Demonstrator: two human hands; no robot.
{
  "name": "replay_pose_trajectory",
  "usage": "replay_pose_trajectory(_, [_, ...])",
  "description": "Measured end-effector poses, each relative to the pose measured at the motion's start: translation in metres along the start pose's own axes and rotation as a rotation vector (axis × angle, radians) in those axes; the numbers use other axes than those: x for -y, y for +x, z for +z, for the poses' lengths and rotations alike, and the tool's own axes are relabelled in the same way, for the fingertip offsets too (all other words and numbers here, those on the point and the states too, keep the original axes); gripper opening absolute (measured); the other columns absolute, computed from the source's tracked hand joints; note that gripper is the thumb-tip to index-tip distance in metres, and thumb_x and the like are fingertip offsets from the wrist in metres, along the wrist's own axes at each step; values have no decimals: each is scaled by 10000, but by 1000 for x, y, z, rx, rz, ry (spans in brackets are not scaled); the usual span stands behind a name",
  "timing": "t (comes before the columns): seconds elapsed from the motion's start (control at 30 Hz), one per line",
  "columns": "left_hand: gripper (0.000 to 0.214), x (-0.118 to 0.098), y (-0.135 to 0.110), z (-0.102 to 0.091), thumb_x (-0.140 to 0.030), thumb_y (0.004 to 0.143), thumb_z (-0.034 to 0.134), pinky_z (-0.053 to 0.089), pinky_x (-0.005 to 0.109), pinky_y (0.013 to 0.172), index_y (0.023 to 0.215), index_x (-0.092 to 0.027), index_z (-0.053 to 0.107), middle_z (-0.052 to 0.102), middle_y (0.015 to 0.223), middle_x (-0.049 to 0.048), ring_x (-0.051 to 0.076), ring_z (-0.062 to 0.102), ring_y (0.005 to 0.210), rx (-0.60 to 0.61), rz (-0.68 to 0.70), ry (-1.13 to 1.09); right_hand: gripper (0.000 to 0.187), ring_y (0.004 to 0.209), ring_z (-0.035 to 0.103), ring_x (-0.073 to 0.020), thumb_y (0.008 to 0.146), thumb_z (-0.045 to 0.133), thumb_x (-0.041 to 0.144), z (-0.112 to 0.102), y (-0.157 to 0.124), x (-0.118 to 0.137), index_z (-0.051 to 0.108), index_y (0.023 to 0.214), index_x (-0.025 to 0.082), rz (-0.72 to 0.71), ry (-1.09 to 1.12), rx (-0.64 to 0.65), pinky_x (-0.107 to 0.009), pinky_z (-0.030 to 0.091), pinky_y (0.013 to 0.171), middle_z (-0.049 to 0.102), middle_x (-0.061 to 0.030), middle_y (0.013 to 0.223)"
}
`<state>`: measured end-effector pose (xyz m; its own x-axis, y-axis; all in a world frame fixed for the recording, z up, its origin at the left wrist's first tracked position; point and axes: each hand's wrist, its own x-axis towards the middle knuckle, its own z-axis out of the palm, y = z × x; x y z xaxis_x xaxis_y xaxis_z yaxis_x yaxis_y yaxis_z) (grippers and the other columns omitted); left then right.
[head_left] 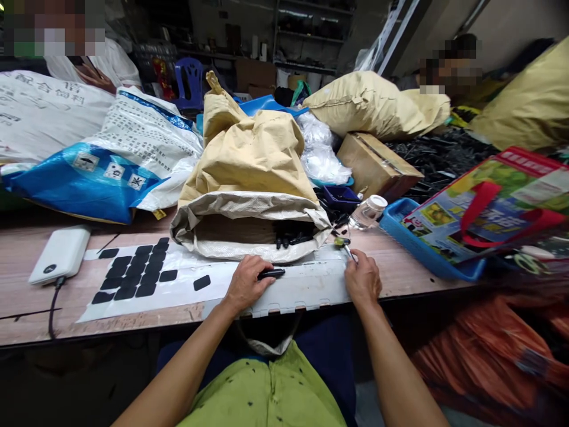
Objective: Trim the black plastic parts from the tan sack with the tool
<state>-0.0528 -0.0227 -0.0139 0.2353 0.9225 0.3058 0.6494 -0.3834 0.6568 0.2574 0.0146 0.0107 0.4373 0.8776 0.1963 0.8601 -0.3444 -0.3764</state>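
A: Found the black piece [276, 273] where?

B: Found in the left hand [249, 281], just on the near side of the open sack [253, 160], over the grey board [306, 289].

A: Gripped how?

B: Gripped with thumb and fingers narrowed around one end, leaving the other end free and pointing right, along the sack's mouth. Could not tell how far back into the palm.

A: Looked heavy?

B: Looked light, to judge by the slim build, and stiff, like hard plastic. Seemed smooth too, so likely to slip or roll under a loose pinch. Hardly seemed fragile.

A: Was best taken where?

B: Was best taken round the middle of the barrel, with the thumb laid along the side.

A: Saw what in the right hand [363, 276]?

B: Saw a small tool [342, 242] near the sack's right corner, pinched by the metal shaft between narrowed fingers, with the yellow-green end towards the sack. Judged the shaft rigid and slick, the thicker end surer to hold. Could not make out the tip.

A: Noticed anything else?

B: Noticed more black pieces [296, 239] inside the sack's mouth and flat black squares [140, 270] to the sack's left.
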Motion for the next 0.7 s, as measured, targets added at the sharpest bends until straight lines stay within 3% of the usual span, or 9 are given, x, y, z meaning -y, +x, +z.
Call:
replay_pose_trajectory(0.13, [174,-3,2,-2,-296,878,762,431,368,876,1033,-221,732,681,935,40,238,542,948,22,-14,9,366,939,600,-228,964,483,300,-17,-27,9,677,1253,187,-43,317,-67,-333,439,810,679,-108,1082])
replay_pose_trajectory(0.33, [170,-3,3,-2,-309,876,759,421,368,863,1025,-229,749,673,914,38,244,540,954,28,-38,14,356,1081,656,-216,1013,491,355,-27,-96,44,667,1283,204,-348,654,169,-335,521,913,706,-106,1216])
replay_pose_trajectory(0.5, [180,-1,3,-1,-322,892,741,419,367,859,1053,-245,758,667,921,39,241,541,956,25,-29,-1,352,1018,668,-182,1041,465,270,-20,-126,64,673,1324,243,-539,606,206,-301,532,923,710,-76,1084])
replay_pose_trajectory(0.7, [136,-2,3,-1,-305,892,734,420,375,879,1010,-252,774,674,928,38,235,547,959,38,-55,-11,373,895,674,-173,1036,454,241,-12,-130,63,687,1327,254,-573,419,205,-264,538,832,689,-53,965])
